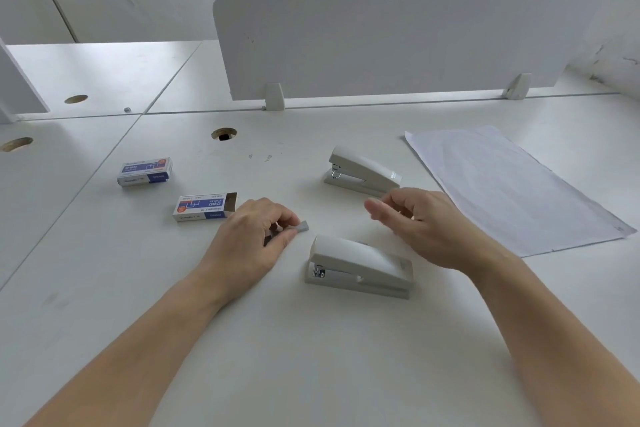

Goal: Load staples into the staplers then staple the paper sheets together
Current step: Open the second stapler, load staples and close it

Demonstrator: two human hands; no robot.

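L hand [256, 232] pinches a staple strip [303, 226] between thumb & fingertips, low over the white desk [311, 357], just beside the front of the near stapler [360, 267]. R hand [415, 222] hovers loose-fingered, holding nothing, btwn that stapler & the far stapler [360, 172], hiding part of the latter's rear. Open staple box [204, 207] lies left of the L hand, closed box [144, 172] beyond it. Paper sheets [512, 184] at right, divider panel [381, 45] behind.
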